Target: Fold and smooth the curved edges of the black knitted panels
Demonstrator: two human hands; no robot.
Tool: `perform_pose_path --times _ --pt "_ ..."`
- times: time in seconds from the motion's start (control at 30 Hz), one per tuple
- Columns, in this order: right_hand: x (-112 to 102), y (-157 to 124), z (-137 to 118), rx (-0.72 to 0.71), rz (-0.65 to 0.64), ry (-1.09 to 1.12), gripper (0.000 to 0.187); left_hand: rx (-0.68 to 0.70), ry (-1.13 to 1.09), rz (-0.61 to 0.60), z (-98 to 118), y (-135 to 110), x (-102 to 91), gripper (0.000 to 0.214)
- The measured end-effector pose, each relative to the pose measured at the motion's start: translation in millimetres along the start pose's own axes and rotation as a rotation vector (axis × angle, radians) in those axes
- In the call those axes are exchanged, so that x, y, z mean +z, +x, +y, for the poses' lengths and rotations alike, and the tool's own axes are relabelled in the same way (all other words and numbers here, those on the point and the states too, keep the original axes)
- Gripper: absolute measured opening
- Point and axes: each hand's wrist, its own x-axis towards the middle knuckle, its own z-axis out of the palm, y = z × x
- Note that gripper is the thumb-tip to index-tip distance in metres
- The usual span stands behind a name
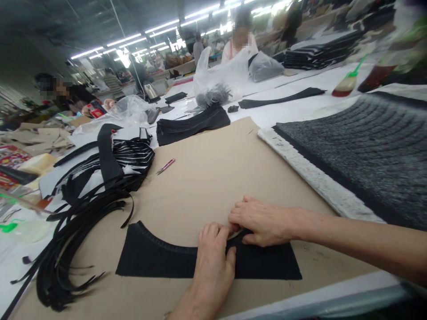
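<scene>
A black fabric piece (160,260) with a deep concave curve lies flat on the tan board, its straight edge toward me. A narrow strip or folded rim runs along the left part of the curve. My left hand (215,255) rests on the middle of the piece, fingers bent over the curved edge and thumb on the cloth. Close beside it, my right hand (260,222) grips the same edge farther right, its fingers curled. The fingertips of both hands nearly meet, and the bit of edge between them is partly hidden.
Curved black strips (63,249) and stacked black pieces (130,155) lie left. Pink-handled thread snips (166,166) rest on the tan board (200,186). Dark grey ribbed sheets (350,151) fill the right. Behind are folded black pieces (193,124), a plastic bag (220,78), a glue bottle (345,84) and people.
</scene>
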Motion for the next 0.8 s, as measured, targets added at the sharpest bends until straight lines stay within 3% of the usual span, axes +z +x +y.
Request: perform_pose_path --times 0.1,0.27,0.47,0.67,0.8 --pt "0 -2 3 -0.005 -0.009 0.025 0.013 -0.009 -0.030 -0.031 2 4 2.3 0.037" --pt "6 -8 8 -0.090 0.086 -0.001 0.009 0.031 -0.019 -0.026 6 -1 5.5 0.039" --pt "19 -18 15 -0.229 0.176 -0.076 0.006 0.181 0.114 0.058 4 -17 17.3 0.038" --pt "27 -24 17 -0.337 0.219 -0.240 0.012 0.434 0.464 0.283 -6 -35 33.4 0.046" --pt "19 -24 15 -0.282 0.203 -0.192 0.010 0.446 0.430 0.307 -8 -36 29.2 0.039"
